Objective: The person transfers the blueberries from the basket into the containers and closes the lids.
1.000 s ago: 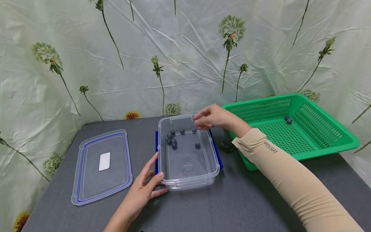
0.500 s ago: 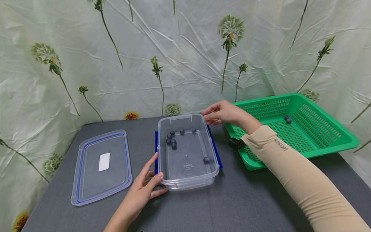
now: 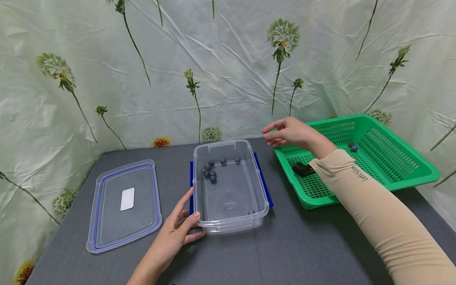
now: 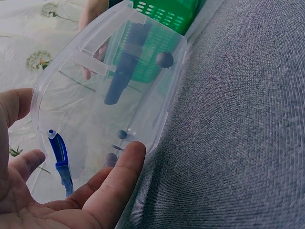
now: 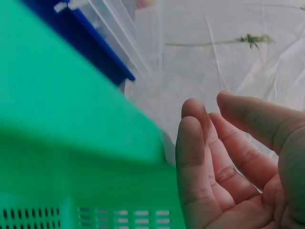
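Our empty, loose right hand (image 3: pixel 290 132) hovers over the green perforated plastic basket's (image 3: pixel 414 172) near-left corner; the dark blueberries (image 3: pixel 352 146) lie farther right. Left hand (image 3: pixel 176 230) rests flat against the clear plastic container (image 3: pixel 235 221).

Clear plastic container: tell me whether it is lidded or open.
Open. The clear plastic container has no lid on; its lid lies flat on the table beside it.

Your right hand (image 5: pixel 228 162) hangs empty, fingers loosely bent, just above green basket rim (image 5: pixel 71 157); clear box w/ blue clip (image 5: pixel 95 43) sits beyond.
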Motion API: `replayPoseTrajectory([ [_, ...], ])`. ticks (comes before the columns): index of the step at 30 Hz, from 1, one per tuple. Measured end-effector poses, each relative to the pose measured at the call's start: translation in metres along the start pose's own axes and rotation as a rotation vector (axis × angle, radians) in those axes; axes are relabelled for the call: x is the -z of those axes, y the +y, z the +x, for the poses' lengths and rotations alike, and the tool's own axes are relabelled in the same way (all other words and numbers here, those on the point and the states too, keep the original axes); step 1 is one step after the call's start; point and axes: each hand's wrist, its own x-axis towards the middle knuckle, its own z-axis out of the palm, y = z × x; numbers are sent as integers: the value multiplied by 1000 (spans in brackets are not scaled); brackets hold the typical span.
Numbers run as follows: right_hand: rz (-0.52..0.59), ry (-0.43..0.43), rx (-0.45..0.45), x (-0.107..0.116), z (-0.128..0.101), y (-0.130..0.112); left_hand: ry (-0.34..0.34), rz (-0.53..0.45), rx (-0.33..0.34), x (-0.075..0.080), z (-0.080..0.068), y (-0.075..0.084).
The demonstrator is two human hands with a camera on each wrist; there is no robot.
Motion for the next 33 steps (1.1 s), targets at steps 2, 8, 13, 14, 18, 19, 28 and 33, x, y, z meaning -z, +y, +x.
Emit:
replayPoseTrajectory([
  [2, 11, 4, -7, 6, -2, 2, 1, 2, 1, 0, 0, 0],
  [8, 31, 23, -24, 26, -6, 12, -2, 1, 0, 0, 0, 0],
  [13, 47, 35, -27, 44, -10, 21, -3, 3, 2, 0, 0, 0],
  [14, 52, 41, -31, 47, -12, 23, -4, 3, 2, 0, 0, 0],
  [18, 90, 69, -57, 61, -16, 31, -6, 2, 2, 0, 0, 0],
  [19, 97, 78, -65, 65, -17, 33, -6, 1, 3, 0, 0, 0],
  [28, 112, 116, -116, 95, -26, 56, -7, 0, 7, 0, 0, -1],
  [33, 107, 133, -145, 109, -34, 67, 0, 4, 10, 0, 0, -1],
])
